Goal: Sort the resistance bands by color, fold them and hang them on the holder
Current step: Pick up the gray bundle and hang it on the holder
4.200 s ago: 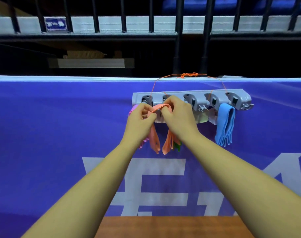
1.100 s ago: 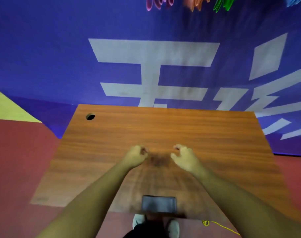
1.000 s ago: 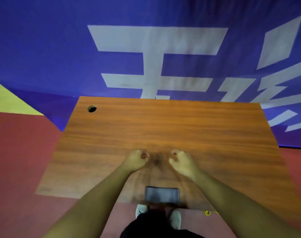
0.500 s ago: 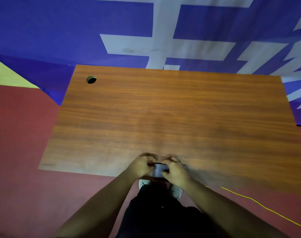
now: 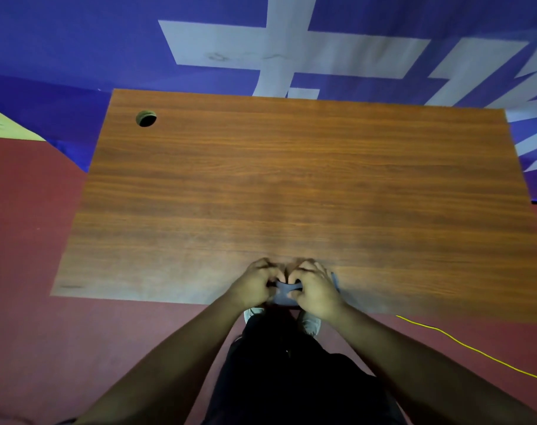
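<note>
Both hands have come back from the middle of the desk to its near edge, and the view has tipped down so the holder with its hung bands is out of sight. Nearest the camera, the left hand (image 5: 255, 285) and right hand (image 5: 314, 286) sit knuckle to knuckle, each closed on a dark grey-blue resistance band (image 5: 284, 292) at the front edge of the wooden desk (image 5: 291, 185); a strip of it shows pulled between the thumbs, and a bit pokes out beside the right hand. Below the edge are dark trousers and light shoes, with a yellow cord (image 5: 463, 343) trailing across the red floor. Beyond the hands the desktop carries nothing but a cable hole (image 5: 146, 118) at the far left corner. Behind it hangs the blue banner (image 5: 77, 41). Judging by this, the grey-blue band is likely the last one to fold and carry up to the holder.
</note>
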The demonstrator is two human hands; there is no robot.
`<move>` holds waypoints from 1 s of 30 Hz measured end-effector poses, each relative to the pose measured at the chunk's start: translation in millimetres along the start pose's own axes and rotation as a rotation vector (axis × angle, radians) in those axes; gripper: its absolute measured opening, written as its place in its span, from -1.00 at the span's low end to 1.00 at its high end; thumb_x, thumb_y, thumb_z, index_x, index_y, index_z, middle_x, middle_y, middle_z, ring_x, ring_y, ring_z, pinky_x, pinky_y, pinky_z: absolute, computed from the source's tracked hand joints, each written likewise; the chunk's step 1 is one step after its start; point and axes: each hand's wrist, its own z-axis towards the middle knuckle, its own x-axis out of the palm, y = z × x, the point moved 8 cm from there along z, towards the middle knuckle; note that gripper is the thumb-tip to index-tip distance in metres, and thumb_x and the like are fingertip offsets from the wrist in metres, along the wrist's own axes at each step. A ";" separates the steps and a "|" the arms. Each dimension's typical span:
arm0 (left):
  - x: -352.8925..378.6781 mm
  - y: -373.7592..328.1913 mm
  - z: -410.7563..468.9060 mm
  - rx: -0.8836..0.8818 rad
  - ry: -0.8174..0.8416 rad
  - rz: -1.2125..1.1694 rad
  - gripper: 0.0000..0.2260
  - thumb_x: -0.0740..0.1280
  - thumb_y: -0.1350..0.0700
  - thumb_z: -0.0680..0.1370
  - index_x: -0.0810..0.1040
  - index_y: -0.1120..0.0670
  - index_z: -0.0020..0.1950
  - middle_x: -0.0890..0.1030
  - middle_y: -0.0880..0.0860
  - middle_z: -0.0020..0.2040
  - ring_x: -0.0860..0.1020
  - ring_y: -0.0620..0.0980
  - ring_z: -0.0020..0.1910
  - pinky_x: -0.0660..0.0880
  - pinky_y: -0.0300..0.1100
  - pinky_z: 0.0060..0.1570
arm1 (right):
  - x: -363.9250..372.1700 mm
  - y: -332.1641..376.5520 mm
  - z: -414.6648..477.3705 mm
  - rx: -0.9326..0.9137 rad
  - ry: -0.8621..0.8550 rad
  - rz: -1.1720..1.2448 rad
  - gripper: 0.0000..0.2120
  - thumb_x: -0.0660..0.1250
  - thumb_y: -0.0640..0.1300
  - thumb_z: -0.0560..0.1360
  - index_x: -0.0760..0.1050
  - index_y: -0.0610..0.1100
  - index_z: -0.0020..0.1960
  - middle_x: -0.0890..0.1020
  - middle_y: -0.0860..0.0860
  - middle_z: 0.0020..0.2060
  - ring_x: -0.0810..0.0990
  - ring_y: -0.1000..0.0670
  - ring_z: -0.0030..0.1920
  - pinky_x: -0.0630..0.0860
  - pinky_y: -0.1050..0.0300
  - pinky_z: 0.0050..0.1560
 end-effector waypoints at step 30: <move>-325.8 -443.5 -60.8 0.656 -0.432 -0.199 -0.59 0.50 -0.13 0.36 0.54 -0.04 0.13 0.64 0.06 0.05 0.60 -0.06 0.01 0.51 -0.01 0.18 | -484.2 113.0 -125.8 -0.458 -0.394 0.993 -0.77 0.39 -0.07 0.49 0.58 -0.08 0.13 0.49 -0.15 -0.12 0.36 -0.14 -0.10 0.32 0.09 -0.17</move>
